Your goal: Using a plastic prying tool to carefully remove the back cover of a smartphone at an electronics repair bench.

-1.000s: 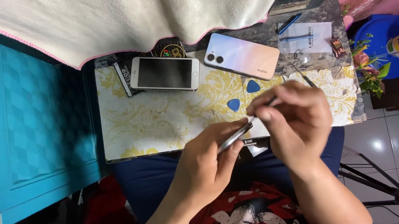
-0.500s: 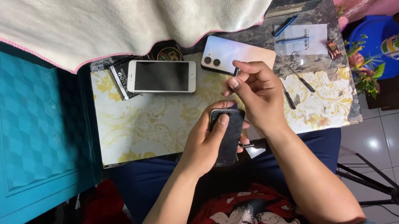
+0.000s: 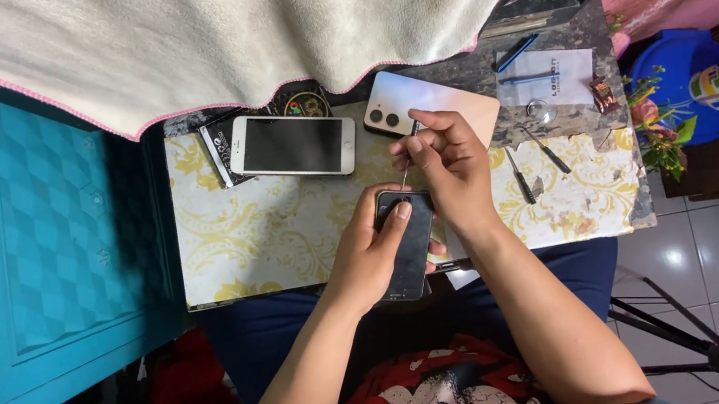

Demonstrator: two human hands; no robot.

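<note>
My left hand (image 3: 371, 249) grips a black phone (image 3: 409, 247) over the near edge of the small table (image 3: 226, 249), thumb pressed on its top end. My right hand (image 3: 448, 166) pinches a thin metal tool (image 3: 410, 159) whose tip touches the top edge of the black phone. A white-framed phone (image 3: 292, 145) lies face up at the table's back left. Behind my right hand lies a pale iridescent phone (image 3: 407, 103), back side up, partly hidden by my fingers.
Two small screwdrivers (image 3: 534, 166) lie right of my hands. A white paper with a blue pen (image 3: 545, 73) sits at the back right. A cream towel (image 3: 233, 32) hangs over the back. A blue stool with flowers and a cup (image 3: 690, 85) stands right; a teal cabinet (image 3: 35, 229) left.
One second ago both hands held a thin tool above the table with blue picks showing. Since then my left hand has taken up the black phone, and my right hand has brought the tool to its top edge.
</note>
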